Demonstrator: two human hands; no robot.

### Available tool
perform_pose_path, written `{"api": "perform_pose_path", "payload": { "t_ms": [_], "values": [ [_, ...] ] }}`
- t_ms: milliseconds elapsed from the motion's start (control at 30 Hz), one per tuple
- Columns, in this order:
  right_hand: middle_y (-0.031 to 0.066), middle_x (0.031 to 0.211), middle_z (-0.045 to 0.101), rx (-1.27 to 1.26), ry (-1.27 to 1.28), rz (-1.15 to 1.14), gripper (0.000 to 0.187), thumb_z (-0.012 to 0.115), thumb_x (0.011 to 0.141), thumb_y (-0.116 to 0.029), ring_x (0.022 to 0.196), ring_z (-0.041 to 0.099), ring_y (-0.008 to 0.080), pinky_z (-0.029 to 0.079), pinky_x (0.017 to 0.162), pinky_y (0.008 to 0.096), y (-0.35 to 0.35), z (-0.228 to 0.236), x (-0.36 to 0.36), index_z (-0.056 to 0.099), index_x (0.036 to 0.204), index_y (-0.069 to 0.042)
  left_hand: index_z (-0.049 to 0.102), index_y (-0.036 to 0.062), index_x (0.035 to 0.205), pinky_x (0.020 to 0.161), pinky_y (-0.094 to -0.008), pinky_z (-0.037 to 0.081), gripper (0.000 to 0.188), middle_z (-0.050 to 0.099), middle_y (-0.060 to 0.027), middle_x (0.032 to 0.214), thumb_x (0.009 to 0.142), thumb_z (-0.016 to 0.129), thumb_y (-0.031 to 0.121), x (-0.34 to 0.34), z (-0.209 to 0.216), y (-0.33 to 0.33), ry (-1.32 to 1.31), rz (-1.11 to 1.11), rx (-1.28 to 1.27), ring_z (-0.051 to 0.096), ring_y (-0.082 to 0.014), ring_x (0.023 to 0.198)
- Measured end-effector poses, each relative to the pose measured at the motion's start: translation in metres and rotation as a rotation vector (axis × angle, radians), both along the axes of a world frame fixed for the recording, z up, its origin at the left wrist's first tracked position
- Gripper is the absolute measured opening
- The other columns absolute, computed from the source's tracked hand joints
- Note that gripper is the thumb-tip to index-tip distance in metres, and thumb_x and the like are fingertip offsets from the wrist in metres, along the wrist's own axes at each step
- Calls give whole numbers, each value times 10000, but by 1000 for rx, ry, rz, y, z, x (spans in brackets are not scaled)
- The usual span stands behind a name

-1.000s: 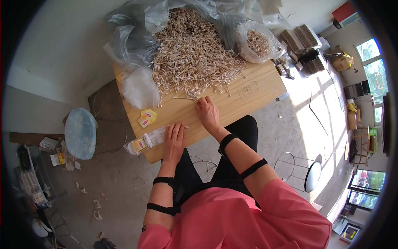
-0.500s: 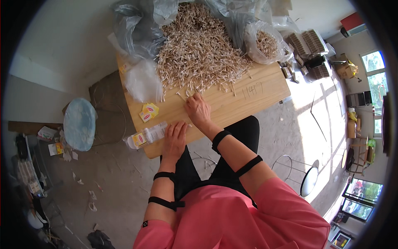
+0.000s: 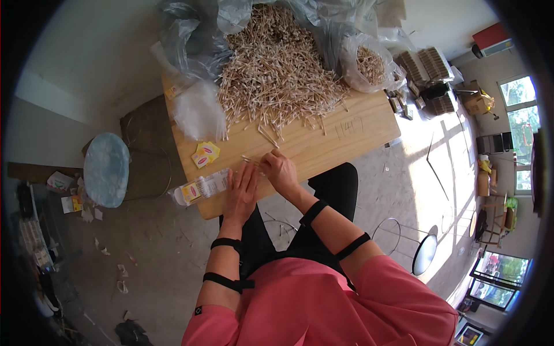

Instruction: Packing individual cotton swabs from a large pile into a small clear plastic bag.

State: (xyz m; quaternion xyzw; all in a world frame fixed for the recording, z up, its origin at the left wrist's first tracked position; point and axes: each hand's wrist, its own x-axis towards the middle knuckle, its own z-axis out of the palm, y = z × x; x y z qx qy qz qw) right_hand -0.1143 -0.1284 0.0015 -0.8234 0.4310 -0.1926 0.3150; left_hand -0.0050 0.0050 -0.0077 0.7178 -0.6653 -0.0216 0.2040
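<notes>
A large heap of cotton swabs (image 3: 283, 69) with wooden sticks covers the far part of the wooden table (image 3: 358, 130). Near the front left corner lies a clear plastic packet (image 3: 202, 187) with a yellow-and-white card and swabs inside. My left hand (image 3: 240, 190) rests flat with fingers stretched, over the packet's right end. Close against its fingertips, my right hand (image 3: 280, 172) is closed in a pinch on a few cotton swabs, mostly hidden by the fingers. Swab tips show beside the left fingertips. Yellow-and-white cards (image 3: 205, 154) lie just beyond the packet.
Clear plastic bags (image 3: 199, 112) sit at the table's left side, and another bag of swabs (image 3: 368, 66) stands at the far right. A blue-topped stool (image 3: 106, 170) is left of the table. Stacked packs (image 3: 427, 63) and a round stool (image 3: 425, 254) are to the right.
My right hand has drawn back from the edge of the heap toward my left hand, bringing swabs with it. A few swabs at the heap's near edge have shifted. My left hand stays by the packet.
</notes>
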Motion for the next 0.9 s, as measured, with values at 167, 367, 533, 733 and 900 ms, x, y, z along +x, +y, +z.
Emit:
{"api": "perform_pose_path", "payload": {
  "t_ms": [167, 367, 533, 733, 900],
  "values": [
    [111, 916, 603, -220, -30, -262, 101, 648, 849, -176, 849, 639, 356, 512, 687, 453, -33, 14, 15, 662, 856, -76, 390, 44, 1465, 1212, -552, 163, 579, 336, -88, 1556, 928, 571, 167, -2, 2, -2, 7, -1, 82, 265, -288, 1463],
    [111, 907, 599, -61, 81, 105, 105, 624, 862, -171, 837, 645, 356, 518, 707, 466, -9, 3, 3, 658, 841, -74, 383, 43, 1473, 1212, -570, 148, 586, 295, -80, 1581, 935, 557, 196, -2, 1, 0, -21, 21, 156, 223, -288, 1486],
    [130, 950, 608, -104, -85, -157, 122, 623, 877, -179, 817, 644, 371, 518, 708, 476, -28, 15, 6, 648, 921, -68, 382, 54, 1479, 1216, -546, 176, 600, 317, -67, 1566, 941, 565, 246, -1, 2, 0, -90, 18, 123, 247, -268, 1472],
    [114, 933, 612, -148, 70, -65, 93, 645, 856, -152, 870, 636, 343, 520, 706, 446, -33, 4, -8, 658, 881, -64, 391, 48, 1473, 1216, -536, 182, 591, 343, -75, 1550, 940, 563, 234, -1, 4, -3, -47, 20, 111, 272, -275, 1459],
    [95, 913, 628, -124, -3, 4, 99, 660, 851, -162, 836, 646, 337, 521, 694, 429, -16, 16, -8, 670, 828, -66, 403, 37, 1462, 1218, -534, 184, 580, 346, -86, 1547, 926, 567, 187, 0, 0, 0, 12, 9, 101, 279, -278, 1454]
  ]
}}
